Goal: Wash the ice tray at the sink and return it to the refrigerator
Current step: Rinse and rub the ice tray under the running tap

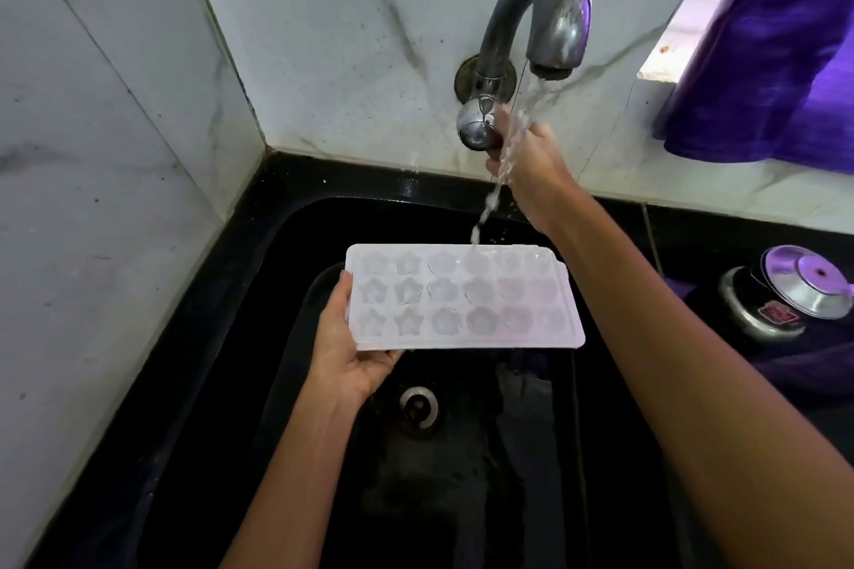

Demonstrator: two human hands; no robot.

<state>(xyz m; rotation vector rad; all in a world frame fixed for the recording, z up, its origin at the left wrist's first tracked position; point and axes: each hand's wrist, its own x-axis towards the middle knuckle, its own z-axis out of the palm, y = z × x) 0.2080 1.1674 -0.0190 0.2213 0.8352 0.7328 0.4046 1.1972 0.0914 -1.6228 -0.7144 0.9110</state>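
From the head camera I see the white ice tray (464,297) held flat above the black sink (259,337), with its star and flower shaped cells facing up. The left hand (358,349) grasps the tray at its left short end, the thumb on top of the rim and the fingers under it. The right hand (527,162) reaches to the wall and is closed around the round knob (476,129) of the tap (540,9). Water (503,166) runs from the spout, passes in front of the right hand and lands on the far edge of the tray. Under the tray I see the drain (418,404). At the right, on the counter, stands a metal pot with lid (785,296), and a purple cloth (781,51) hangs above it.
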